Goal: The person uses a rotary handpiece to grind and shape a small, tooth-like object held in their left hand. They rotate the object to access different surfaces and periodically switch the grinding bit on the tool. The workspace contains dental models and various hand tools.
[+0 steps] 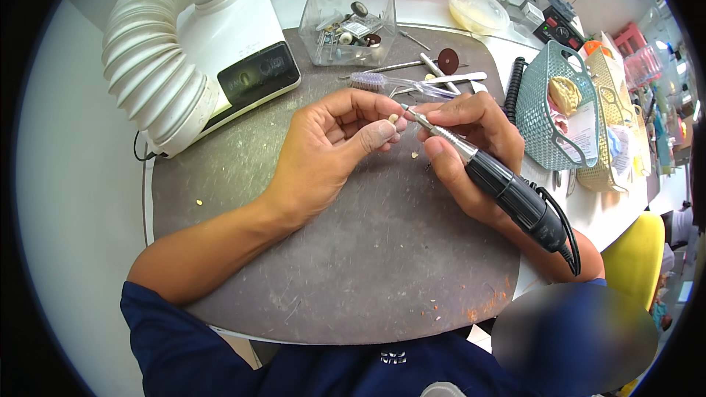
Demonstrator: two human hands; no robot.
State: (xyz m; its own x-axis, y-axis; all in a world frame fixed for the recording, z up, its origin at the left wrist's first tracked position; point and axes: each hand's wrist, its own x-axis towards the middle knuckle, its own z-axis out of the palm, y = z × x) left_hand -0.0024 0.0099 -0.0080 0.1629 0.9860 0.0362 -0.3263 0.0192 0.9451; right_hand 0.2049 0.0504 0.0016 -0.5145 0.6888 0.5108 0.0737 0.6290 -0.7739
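Note:
Between the thumb and fingers of my left hand (318, 143) is a small cream tooth-shaped piece (393, 119). My right hand (482, 136) grips a rotary handpiece (515, 192) like a pen, its black body slanting down to the right and its silver nose pointing at the left fingertips. The handpiece's small greenish tip (405, 107) is close to the cream piece; whether they touch I cannot tell. Both hands are over the grey-brown work mat (353, 250). A tiny cream fragment (415, 155) lies on the mat below the fingers.
A white dust extractor (257, 29) with a ribbed hose (151, 51) stands at left. Beyond my hands are a clear box (312, 40) of small tools, a toothbrush (368, 81) and a brown disc (448, 61). Blue-green (537, 110) and beige baskets (607, 169) line the right side.

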